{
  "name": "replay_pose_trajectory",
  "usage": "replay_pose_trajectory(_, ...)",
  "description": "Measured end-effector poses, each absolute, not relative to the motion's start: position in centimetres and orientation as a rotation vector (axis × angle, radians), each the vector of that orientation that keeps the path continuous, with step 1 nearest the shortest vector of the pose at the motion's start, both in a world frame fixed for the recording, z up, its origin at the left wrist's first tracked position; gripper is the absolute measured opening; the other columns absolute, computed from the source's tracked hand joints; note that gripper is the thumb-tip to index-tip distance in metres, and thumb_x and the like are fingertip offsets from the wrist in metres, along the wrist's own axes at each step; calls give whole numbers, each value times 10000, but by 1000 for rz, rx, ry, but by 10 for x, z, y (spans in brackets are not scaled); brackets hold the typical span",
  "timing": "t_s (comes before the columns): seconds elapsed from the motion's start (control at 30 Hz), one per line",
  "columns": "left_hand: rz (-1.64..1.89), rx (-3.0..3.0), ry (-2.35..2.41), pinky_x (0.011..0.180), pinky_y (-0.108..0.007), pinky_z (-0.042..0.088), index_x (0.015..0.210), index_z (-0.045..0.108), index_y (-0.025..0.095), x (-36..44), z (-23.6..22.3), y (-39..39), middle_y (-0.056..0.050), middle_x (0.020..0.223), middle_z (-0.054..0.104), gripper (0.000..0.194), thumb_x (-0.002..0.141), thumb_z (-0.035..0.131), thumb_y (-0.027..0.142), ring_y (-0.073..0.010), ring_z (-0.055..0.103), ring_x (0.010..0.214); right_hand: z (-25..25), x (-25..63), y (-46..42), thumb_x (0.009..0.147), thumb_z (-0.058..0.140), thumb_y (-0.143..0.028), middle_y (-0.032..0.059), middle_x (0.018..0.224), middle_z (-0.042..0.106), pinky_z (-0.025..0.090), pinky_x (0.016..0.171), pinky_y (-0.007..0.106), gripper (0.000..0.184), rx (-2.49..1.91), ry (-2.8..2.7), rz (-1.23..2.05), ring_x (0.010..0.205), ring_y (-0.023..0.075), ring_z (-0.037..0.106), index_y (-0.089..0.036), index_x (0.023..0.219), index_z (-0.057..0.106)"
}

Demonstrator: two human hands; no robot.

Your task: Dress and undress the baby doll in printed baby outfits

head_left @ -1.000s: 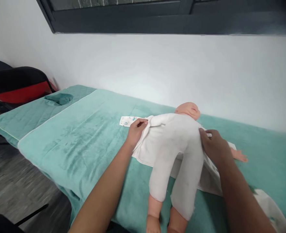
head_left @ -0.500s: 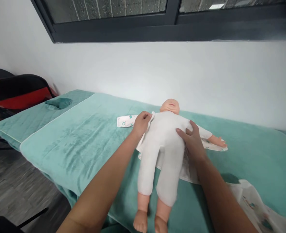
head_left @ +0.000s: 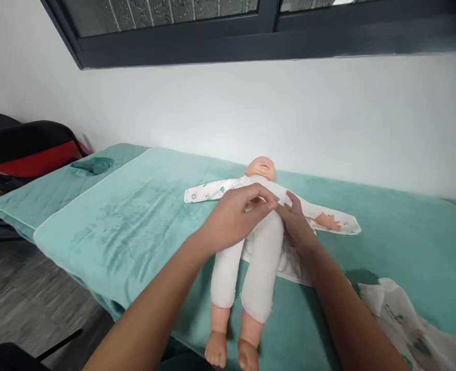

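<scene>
A baby doll (head_left: 261,265) with a white cloth body lies on its back, head toward the wall. Spread beneath it is a white printed baby shirt (head_left: 208,191), its sleeves stretched out to both sides. The doll's hand at the right lies on the printed sleeve. My left hand (head_left: 238,214) is over the doll's middle, thumb and fingertips pinched together; what they hold, if anything, is too small to make out. Against the doll's right-hand side, my right hand (head_left: 299,224) is curled round its body, its thumb close to my left fingertips.
A green plush cover (head_left: 135,221) is spread over the bed, which has a face hole (head_left: 92,166) at its left end. Another white printed cloth (head_left: 409,324) lies crumpled at the lower right. Black and red chairs (head_left: 30,147) stand at the left. Behind is a white wall (head_left: 212,113).
My left hand has left the shirt edge at the doll's left-hand side and crossed to its middle. My right hand stays at its side. The view has shifted slightly.
</scene>
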State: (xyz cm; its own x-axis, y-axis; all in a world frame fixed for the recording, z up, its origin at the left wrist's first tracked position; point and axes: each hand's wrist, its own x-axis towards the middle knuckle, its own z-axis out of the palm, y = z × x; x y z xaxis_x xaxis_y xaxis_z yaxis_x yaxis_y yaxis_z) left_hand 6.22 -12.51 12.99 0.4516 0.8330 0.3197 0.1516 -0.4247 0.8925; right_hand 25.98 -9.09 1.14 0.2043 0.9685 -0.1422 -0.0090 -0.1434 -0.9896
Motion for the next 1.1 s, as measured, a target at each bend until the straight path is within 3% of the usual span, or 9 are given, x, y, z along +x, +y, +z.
replay_pose_trajectory(0.07, 1109, 1886, 844, 836, -301, 531, 890, 663, 209, 62, 126, -131, -38, 1062, 718, 162, 930, 555, 323, -165, 662, 954, 11, 259, -91, 776, 712, -569, 95, 1445, 552, 458, 1094, 448, 962, -1417, -1002, 1133, 1264, 281, 577, -290, 1543, 204)
replay_pose_trajectory(0.2, 1345, 1938, 1185, 1028, -374, 473, 1034, 648, 223, 52, 92, -130, -55, 1178, 691, 161, 938, 547, 305, -200, 617, 1142, 4, 261, -87, 772, 714, -567, 102, 1455, 538, 471, 1082, 423, 950, -1392, -1014, 1112, 1269, 271, 572, -291, 1537, 222)
replay_pose_trajectory(0.33, 1079, 1975, 1398, 1167, -443, 342, 1303, 555, 192, 49, 54, -126, -119, 1459, 533, 418, 935, 543, 391, -256, 474, 1365, -2, 264, -83, 763, 715, -587, 109, 1491, 494, 461, 1090, 405, 955, -1399, -1035, 1096, 1290, 262, 553, -294, 1534, 234)
replay_pose_trajectory(0.43, 985, 2023, 1372, 1221, -440, 237, 1353, 515, 171, 60, 46, -112, -136, 1565, 400, 480, 947, 504, 428, -274, 332, 1471, -3, 265, -82, 753, 718, -595, 112, 1480, 503, 492, 1055, 407, 975, -1385, -1045, 1107, 1281, 264, 559, -293, 1536, 220)
replay_pose_trajectory(0.67, 864, 2232, 1151, 1079, -448, 371, 1159, 611, 183, 103, 77, -54, -136, 1316, 625, 353, 966, 435, 421, -318, 528, 1267, -2, 266, -81, 724, 747, -560, 68, 1269, 651, 574, 892, 378, 938, -1342, -1043, 1144, 1081, 242, 660, -308, 1476, 247)
replay_pose_trajectory(0.8, 711, 2277, 1066, 1062, -387, 380, 1266, 599, 235, 126, 87, -38, -68, 1387, 608, 408, 970, 422, 452, -291, 515, 1305, 10, 276, -87, 714, 767, -497, 16, 1092, 695, 571, 816, 339, 674, -1289, -1016, 1211, 953, 205, 673, -291, 1269, 444)
replay_pose_trajectory(0.93, 450, 2499, 1086, 974, -365, 438, 1257, 598, 213, 154, 94, -27, -96, 1350, 629, 352, 947, 465, 311, -274, 583, 1215, 26, 305, -92, 677, 761, -360, 34, 945, 722, 547, 773, 307, 334, -1222, -1062, 1259, 918, 203, 679, -219, 928, 592)
replay_pose_trajectory(1.1, -149, 2962, 1003, 911, -421, 440, 1103, 643, 147, 204, 85, -33, -161, 1168, 670, 246, 907, 511, 215, -299, 609, 1095, 28, 347, -91, 606, 584, -221, 39, 794, 718, 493, 586, 267, 136, -1453, -838, 766, 689, 172, 666, -208, 742, 587)
